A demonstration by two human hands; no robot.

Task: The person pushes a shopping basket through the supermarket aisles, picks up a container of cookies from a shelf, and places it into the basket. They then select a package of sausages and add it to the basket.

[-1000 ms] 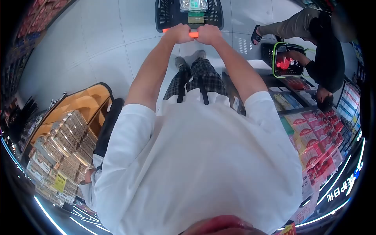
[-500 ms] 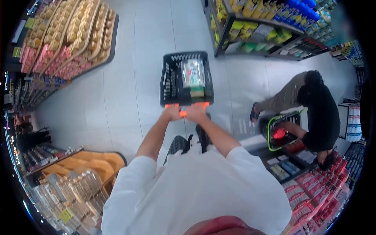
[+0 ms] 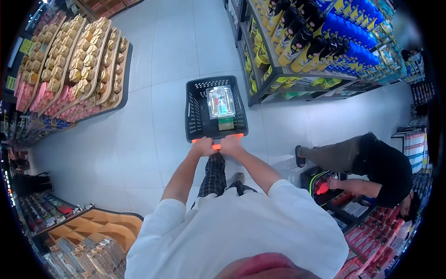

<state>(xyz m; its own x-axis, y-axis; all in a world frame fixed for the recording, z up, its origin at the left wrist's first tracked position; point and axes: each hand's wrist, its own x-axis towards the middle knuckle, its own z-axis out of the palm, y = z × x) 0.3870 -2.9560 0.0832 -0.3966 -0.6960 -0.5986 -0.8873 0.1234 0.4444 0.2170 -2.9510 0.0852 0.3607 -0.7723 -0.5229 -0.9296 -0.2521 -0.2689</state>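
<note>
Both my hands grip the orange handle (image 3: 216, 146) of a black shopping basket (image 3: 191, 114) in front of me. My left hand (image 3: 203, 146) is wrapped round the handle's left part, and my right hand (image 3: 231, 145) round its right part, close beside it. Inside the basket, toward its right side, lies a clear plastic container (image 3: 221, 102) with a printed label. A small green and brown box (image 3: 226, 123) sits between that container and the handle. The fingers' undersides are hidden from above.
A tiered shelf of paper-wrapped goods (image 3: 88, 69) stands at left. Shelves of yellow and blue bottles (image 3: 302, 46) rise at right. A person in black (image 3: 385, 167) bends over a green-rimmed basket (image 3: 312, 186). A wooden display stand (image 3: 111, 225) is at lower left.
The basket and I have moved forward along the aisle, nearer the bottle shelves. My hands keep their grip. The other person appears farther right, an arm still reaching into the green-rimmed basket.
</note>
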